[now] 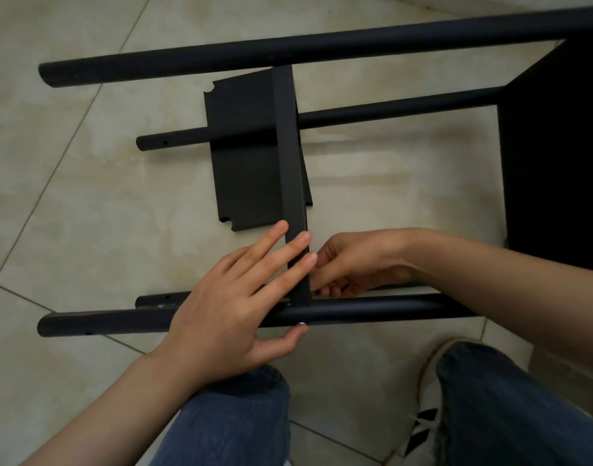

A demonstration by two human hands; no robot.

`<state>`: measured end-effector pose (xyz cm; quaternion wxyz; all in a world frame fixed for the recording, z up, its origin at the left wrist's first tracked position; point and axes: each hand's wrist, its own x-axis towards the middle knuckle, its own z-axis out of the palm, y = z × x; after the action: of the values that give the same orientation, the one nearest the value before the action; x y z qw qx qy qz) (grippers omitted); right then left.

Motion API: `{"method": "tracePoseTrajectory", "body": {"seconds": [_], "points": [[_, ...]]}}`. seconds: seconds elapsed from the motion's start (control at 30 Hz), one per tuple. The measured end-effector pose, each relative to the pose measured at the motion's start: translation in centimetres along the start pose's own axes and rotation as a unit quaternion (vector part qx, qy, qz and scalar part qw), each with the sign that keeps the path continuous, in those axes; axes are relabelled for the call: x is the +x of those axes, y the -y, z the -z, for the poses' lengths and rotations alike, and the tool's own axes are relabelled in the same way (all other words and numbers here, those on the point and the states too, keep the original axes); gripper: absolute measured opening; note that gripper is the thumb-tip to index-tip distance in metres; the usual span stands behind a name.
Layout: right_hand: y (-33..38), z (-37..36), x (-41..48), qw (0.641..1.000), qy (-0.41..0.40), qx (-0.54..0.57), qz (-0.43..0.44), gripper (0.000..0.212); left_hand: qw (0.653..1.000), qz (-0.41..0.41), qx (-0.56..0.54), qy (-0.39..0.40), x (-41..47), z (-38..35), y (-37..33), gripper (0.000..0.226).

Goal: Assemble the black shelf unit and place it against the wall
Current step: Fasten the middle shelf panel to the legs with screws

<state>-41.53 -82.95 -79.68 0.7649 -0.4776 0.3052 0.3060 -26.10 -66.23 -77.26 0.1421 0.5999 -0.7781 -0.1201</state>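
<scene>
Black shelf unit [322, 45] is lying on its side on the tiled floor [86, 196]. A shelf panel [288, 146] is standing on edge between its poles and partly hiding the right hand [352, 260], whose fingers are curling behind it; what they grip I cannot tell. The left hand [227, 314] is pressing straight fingers against the panel, its thumb touching a silver screw [301, 324] on the near pole [372, 312]. A striped shoe [426, 415] is showing below.

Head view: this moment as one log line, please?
fitting shelf panel to near pole | left hand: fingers flat on panel edge, thumb at screw | right hand: curled behind panel, grip unclear
</scene>
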Motion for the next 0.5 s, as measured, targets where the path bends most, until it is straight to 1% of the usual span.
{"method": "tracePoseTrajectory", "body": {"seconds": [0.07,0.2,0.33,0.5], "points": [[-0.27,-0.33,0.22,1.0,-0.003,0.013,0.005,0.028,1.0,-0.001,0.0,0.002,0.02,-0.07,0.01,0.074],[-0.22,-0.61,0.22,1.0,-0.002,0.021,0.015,0.033,1.0,-0.002,0.0,0.002,0.05,0.0,0.08,0.074],[-0.19,-0.31,-0.17,0.999,0.014,0.02,0.02,0.032,1.0,0.0,0.003,0.007,-0.01,0.06,0.04,0.073],[-0.04,-0.87,0.16,1.0,-0.014,-0.002,0.015,0.027,1.0,0.001,0.001,0.005,0.09,0.09,0.0,0.072]]}}
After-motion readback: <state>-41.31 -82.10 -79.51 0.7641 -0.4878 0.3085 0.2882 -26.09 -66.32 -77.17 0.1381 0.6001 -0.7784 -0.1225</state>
